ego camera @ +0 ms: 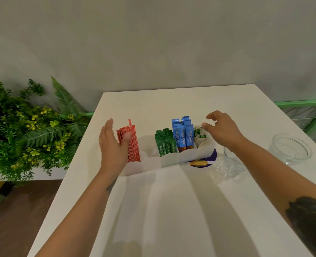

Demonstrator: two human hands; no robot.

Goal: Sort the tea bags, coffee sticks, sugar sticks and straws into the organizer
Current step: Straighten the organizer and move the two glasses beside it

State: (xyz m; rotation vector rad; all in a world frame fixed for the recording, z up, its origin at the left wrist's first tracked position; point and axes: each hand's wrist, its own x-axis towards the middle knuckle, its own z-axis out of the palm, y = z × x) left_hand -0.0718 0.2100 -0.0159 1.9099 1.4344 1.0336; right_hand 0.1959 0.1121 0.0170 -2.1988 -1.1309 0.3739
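Your forearms reach over the white worktop (172, 210) toward the white organizer (170, 160), which serves as the landmark. At its left end your left hand (112, 145) is flat, fingers straight, resting against the red straws (131, 143) and gripping nothing. Over its right end your right hand (222, 128) hovers with fingers loosely curled and empty, just above the tea bags (201, 138). Between them stand the green stevia sugar sticks (165, 143) and the blue Nescafe coffee sticks (183, 134), with one compartment beside the straws looking unfilled. Right of the organizer sit two empty glasses (290, 149), and a purple dish (203, 162) pokes out by its front corner. No loose items show, so sorting looks essentially finished; only tidying seems left.
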